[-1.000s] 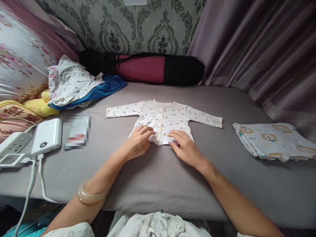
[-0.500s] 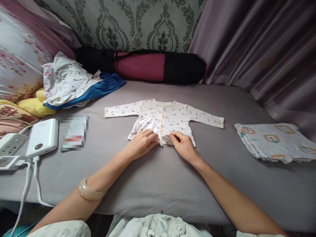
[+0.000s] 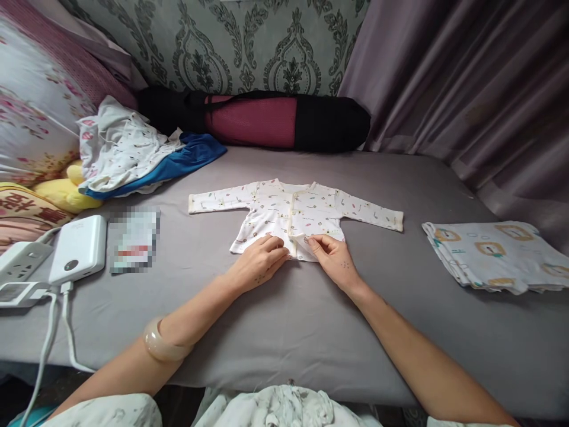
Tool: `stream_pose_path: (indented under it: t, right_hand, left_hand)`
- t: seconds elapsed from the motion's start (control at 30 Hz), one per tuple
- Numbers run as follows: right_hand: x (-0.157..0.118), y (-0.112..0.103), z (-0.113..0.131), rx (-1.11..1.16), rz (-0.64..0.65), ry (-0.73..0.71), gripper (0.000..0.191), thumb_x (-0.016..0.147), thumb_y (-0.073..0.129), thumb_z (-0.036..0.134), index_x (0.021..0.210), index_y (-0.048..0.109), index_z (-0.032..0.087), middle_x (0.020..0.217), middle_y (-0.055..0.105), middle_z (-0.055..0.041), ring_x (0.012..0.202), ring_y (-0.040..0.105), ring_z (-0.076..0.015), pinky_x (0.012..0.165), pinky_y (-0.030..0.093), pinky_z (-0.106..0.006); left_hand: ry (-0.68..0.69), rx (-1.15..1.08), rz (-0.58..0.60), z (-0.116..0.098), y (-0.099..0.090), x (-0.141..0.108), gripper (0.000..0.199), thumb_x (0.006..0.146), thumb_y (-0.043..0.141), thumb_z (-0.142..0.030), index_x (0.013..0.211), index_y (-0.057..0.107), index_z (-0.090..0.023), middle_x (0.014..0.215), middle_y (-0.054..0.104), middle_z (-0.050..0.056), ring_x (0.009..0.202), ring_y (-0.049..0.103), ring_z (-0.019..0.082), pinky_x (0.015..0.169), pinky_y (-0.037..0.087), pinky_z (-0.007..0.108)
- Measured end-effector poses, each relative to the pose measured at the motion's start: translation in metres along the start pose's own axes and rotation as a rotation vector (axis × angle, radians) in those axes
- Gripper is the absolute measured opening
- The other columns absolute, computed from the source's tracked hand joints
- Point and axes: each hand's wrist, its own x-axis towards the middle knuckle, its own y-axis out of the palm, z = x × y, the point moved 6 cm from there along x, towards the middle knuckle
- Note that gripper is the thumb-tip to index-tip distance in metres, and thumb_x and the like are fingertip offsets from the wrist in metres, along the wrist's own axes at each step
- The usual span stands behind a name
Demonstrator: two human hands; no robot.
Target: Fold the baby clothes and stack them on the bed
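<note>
A small white patterned shirt [image 3: 306, 207] lies spread on the grey sheet, its sleeves stretched out to both sides and a button placket down its middle. My left hand [image 3: 260, 261] rests at the bottom hem, left of the placket, with its fingers pinched on the hem edge. Just right of the placket, my right hand [image 3: 331, 258] pinches the lower front edge between thumb and forefinger and holds it slightly raised. The fingertips hide part of the hem.
Folded patterned cloth [image 3: 498, 255] lies at the right. A power bank [image 3: 77, 249], a power strip [image 3: 22, 261], cables and a blurred packet [image 3: 133, 240] are at the left. Behind are heaped clothes [image 3: 128, 148] and a long black and red bag [image 3: 253, 121].
My right hand has lifted the lower front edge a little and turned it back to the right. My left hand has shifted slightly, its fingers still at the hem.
</note>
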Motion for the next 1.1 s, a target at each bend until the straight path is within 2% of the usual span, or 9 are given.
stream_pose_path:
  t: [0.1,0.33,0.43,0.5,0.6,0.7,0.8,0.93,1.1]
  right_hand:
    - [-0.003,0.003,0.006,-0.108,0.017,-0.087,0.034,0.091,0.053,0.049,0.091,0.07,0.019,0.09,0.072,-0.0049,0.082,0.064,-0.0178,0.076,0.05,-0.028]
    - [-0.019,0.019,0.023,-0.432,0.157,-0.505,0.025,0.098,0.046,0.027,0.101,0.07,0.025,0.105,0.072,-0.0056,0.1,0.063,-0.0208,0.09,0.05,-0.037]
    - [-0.027,0.027,0.026,-0.561,0.242,-0.585,0.023,0.097,0.048,0.025,0.103,0.071,0.024,0.11,0.072,-0.0059,0.102,0.062,-0.0218,0.089,0.048,-0.039]
    - [-0.03,0.028,0.03,-0.592,0.256,-0.61,0.022,0.097,0.05,0.025,0.098,0.072,0.024,0.106,0.073,-0.0048,0.099,0.063,-0.0208,0.09,0.047,-0.039]
    - [-0.026,0.022,0.034,-0.629,0.152,-0.569,0.027,0.099,0.045,0.025,0.101,0.072,0.024,0.112,0.072,-0.0052,0.107,0.063,-0.02,0.098,0.044,-0.04]
    - [-0.021,0.014,0.028,-0.777,0.073,-0.474,0.036,0.101,0.04,0.031,0.129,0.06,0.023,0.142,0.054,-0.0087,0.137,0.042,-0.0248,0.113,0.03,-0.048]
    - [-0.02,0.012,0.013,-0.913,0.137,-0.352,0.052,0.101,0.036,0.042,0.148,0.04,0.02,0.157,0.032,-0.0097,0.148,0.019,-0.0277,0.119,0.015,-0.055]
    - [-0.023,0.013,-0.002,-0.954,0.229,-0.207,0.062,0.101,0.026,0.051,0.153,0.031,0.018,0.161,0.021,-0.0102,0.149,0.013,-0.0275,0.12,0.013,-0.054]
    - [-0.018,0.008,0.003,-0.938,0.305,-0.118,0.067,0.101,0.015,0.055,0.154,0.027,0.016,0.162,0.016,-0.0092,0.15,0.008,-0.0239,0.121,0.009,-0.049]
  left_hand:
    - [0.014,0.007,0.023,-0.001,0.003,-0.001,0.035,0.102,0.034,-0.031,0.101,0.068,-0.019,0.097,0.063,0.01,0.087,0.056,0.019,0.077,0.046,0.033]
    - [0.09,-0.025,0.093,-0.012,-0.006,-0.004,0.031,0.1,0.04,-0.031,0.109,0.067,-0.021,0.1,0.066,0.009,0.09,0.06,0.02,0.083,0.048,0.035]
    - [0.007,-0.055,0.014,-0.009,-0.015,-0.005,0.03,0.1,0.04,-0.03,0.097,0.068,-0.019,0.094,0.069,0.008,0.088,0.062,0.018,0.084,0.048,0.033]
    - [-0.086,-0.044,-0.067,-0.002,-0.02,-0.006,0.031,0.1,0.039,-0.029,0.099,0.067,-0.017,0.099,0.069,0.01,0.092,0.063,0.019,0.086,0.049,0.034]
    - [-0.119,-0.004,-0.065,0.004,-0.016,-0.007,0.035,0.1,0.038,-0.03,0.124,0.06,-0.018,0.131,0.06,0.013,0.124,0.052,0.025,0.103,0.042,0.041]
    - [-0.066,0.018,0.063,0.006,-0.002,-0.009,0.043,0.1,0.037,-0.031,0.142,0.047,-0.026,0.154,0.039,0.008,0.145,0.026,0.029,0.116,0.026,0.051]
    - [-0.081,0.013,0.17,0.009,0.01,-0.012,0.045,0.101,0.034,-0.033,0.144,0.045,-0.03,0.156,0.036,0.006,0.147,0.022,0.03,0.117,0.02,0.056]
    - [-0.13,-0.01,0.252,0.011,0.014,-0.013,0.045,0.102,0.031,-0.037,0.144,0.045,-0.029,0.155,0.038,0.006,0.145,0.027,0.03,0.116,0.023,0.057]
    - [-0.145,0.013,0.282,0.009,0.01,-0.01,0.046,0.102,0.03,-0.041,0.143,0.047,-0.03,0.154,0.039,0.005,0.144,0.03,0.031,0.116,0.024,0.055]
